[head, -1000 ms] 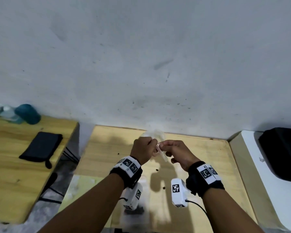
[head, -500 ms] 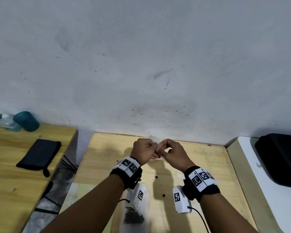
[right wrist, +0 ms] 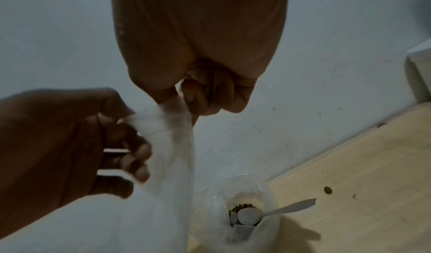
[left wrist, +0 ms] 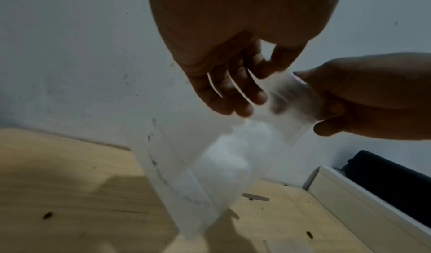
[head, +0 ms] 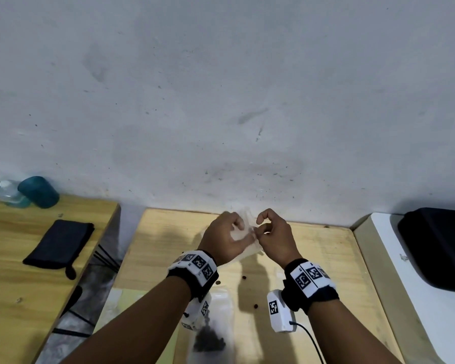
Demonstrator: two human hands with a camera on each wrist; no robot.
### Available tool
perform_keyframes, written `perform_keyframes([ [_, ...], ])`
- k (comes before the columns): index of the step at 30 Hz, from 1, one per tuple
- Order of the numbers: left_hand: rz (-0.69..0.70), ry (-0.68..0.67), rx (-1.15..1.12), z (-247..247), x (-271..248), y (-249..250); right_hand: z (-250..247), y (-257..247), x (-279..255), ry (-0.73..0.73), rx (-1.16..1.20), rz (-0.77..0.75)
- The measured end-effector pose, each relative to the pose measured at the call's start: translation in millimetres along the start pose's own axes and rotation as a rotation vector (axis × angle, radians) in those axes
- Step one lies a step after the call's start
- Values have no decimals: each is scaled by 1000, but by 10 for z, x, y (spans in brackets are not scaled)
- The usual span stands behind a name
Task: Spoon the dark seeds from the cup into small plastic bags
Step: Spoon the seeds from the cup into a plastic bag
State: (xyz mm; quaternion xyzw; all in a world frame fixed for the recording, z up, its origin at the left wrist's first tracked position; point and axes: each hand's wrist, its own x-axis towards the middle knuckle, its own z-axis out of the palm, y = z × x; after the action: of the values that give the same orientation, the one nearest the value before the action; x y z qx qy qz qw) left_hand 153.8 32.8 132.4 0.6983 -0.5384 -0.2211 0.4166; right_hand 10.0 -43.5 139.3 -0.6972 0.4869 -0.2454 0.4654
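1. Small clear plastic bag (left wrist: 289,98) is up in the air over the far edge of the wooden table (head: 313,248), close to the wall (head: 221,101).
2. Left hand (head: 222,239) and right hand (head: 275,236) each pinch its top edge, fingers curled.
3. Seed cup (right wrist: 245,214) with a white spoon (right wrist: 279,211) stands below; loose seeds (head: 255,306) dot the bare tabletop.

Both hands (right wrist: 140,126) on clear plastic bag (right wrist: 168,146)

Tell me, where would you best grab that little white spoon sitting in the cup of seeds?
By its handle. The white spoon has its bowl down among the seeds in the cup, while the flat handle sticks out over the rim toward the bare table. Probably pinch it from that open side.
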Motion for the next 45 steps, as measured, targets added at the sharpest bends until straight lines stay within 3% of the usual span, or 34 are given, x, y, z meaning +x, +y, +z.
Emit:
perform_keyframes([
  [2,66,-49,162,7,-36,-33,6,-23,-1,6,22,-27],
  [5,34,-109,384,12,-27,-57,17,-39,13,-73,119,-21],
  [11,154,-147,522,-51,-15,-92,-114,-34,50,-296,-5,-119],
  [16,260,-201,532,-87,-39,-64,-200,-62,26,-518,-3,-14],
  [19,281,-253,512,-71,-57,-65,-182,-22,66,-444,-121,-86],
  [24,243,-253,440,-67,-61,-82,-113,115,120,-322,-244,-55],
  [30,204,-272,352,-43,-82,-185,-104,179,118,-376,-71,-5],
  [39,124,-350,391,111,-95,-364,66,365,155,-383,31,80],
  [45,29,-378,324,124,-24,-431,94,464,213,-400,130,254],
])
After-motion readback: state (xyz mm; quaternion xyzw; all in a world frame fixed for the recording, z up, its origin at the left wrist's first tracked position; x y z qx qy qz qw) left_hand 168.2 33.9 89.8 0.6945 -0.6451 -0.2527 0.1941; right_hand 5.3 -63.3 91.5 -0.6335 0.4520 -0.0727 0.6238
